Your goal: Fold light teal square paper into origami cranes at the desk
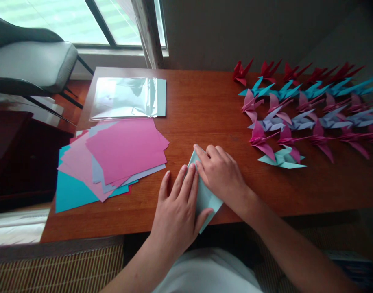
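A pale mint sheet of origami paper [206, 200], folded into a narrow kite-like shape, lies at the table's front edge, its lower point reaching past the edge. My left hand [180, 204] rests on its left side, fingers stretched out and apart, thumb across the lower part. Over the upper end, my right hand [220, 169] is closed, with curled fingers and the index finger and thumb pressed on the paper near its top point. The two hands meet at the fingertips. Part of the paper is hidden under them. A finished mint paper crane [282, 158] sits to the right.
Fanned coloured paper sheets [128, 150] lie on the left of the wooden table [201, 106]. Behind them is a clear plastic packet [125, 97] of mint paper. Rows of red, blue, pink and lilac paper cranes [319, 136] stand at right. A chair [33, 65] is beyond the table.
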`<state>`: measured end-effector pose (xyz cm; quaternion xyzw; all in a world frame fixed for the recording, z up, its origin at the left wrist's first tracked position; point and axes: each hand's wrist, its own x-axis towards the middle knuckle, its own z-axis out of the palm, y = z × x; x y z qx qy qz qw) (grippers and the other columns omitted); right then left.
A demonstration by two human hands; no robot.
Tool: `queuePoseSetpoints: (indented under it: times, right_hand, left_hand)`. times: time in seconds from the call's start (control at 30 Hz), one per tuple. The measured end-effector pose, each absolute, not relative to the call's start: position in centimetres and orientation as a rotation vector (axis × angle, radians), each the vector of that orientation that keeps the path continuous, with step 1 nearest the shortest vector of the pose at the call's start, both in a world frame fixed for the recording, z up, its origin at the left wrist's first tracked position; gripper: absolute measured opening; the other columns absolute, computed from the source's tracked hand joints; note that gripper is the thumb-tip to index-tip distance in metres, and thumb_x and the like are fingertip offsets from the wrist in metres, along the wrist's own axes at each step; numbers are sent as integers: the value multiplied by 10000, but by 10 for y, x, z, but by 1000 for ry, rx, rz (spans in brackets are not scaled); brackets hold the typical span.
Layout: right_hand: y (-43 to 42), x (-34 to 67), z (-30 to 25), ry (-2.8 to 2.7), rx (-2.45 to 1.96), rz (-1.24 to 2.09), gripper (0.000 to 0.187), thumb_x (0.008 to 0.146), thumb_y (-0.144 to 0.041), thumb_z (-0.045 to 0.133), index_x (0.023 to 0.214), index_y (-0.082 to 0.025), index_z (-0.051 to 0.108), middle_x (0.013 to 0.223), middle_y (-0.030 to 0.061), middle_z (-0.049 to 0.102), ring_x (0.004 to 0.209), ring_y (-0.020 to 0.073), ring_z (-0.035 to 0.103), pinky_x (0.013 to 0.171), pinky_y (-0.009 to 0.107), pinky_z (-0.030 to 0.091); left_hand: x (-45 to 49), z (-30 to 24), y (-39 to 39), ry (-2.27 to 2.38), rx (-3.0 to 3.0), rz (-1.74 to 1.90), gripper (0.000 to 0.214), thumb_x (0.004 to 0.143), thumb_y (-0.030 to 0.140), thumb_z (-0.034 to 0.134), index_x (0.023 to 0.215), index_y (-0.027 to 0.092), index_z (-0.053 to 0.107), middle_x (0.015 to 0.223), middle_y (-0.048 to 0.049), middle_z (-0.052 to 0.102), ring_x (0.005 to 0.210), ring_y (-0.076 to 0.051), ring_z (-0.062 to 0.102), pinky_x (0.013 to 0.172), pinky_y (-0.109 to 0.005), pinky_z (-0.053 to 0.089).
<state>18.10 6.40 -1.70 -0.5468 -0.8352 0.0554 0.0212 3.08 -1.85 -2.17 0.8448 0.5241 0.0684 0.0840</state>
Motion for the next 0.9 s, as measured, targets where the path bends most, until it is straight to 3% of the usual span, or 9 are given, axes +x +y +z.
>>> queuePoseSetpoints:
  times: [0.5, 0.9]
  right_hand:
    - [64, 186, -22, -2578, -1637, 124, 498, 1032, -304, 431, 1502, -140, 446, 1056, 128, 640, 970, 272, 553, 806, 392, 485]
    - [61, 186, -23, -2599, -1630, 110, 477, 1024, -294, 439, 1475, -144, 487, 1075, 134, 628, 963, 274, 536, 790, 397, 479]
  left_hand:
    - [30, -23, -18, 1564, 2534, 210, 788, 981, 601, 400, 1563, 74, 335, 1653, -128, 282, 1529, -322, 263, 1256, -515, 96]
    - [31, -20, -20, 1584, 2545, 196, 770, 986, 594, 386, 1555, 76, 357, 1646, -122, 304, 1517, -334, 285, 1239, -528, 158]
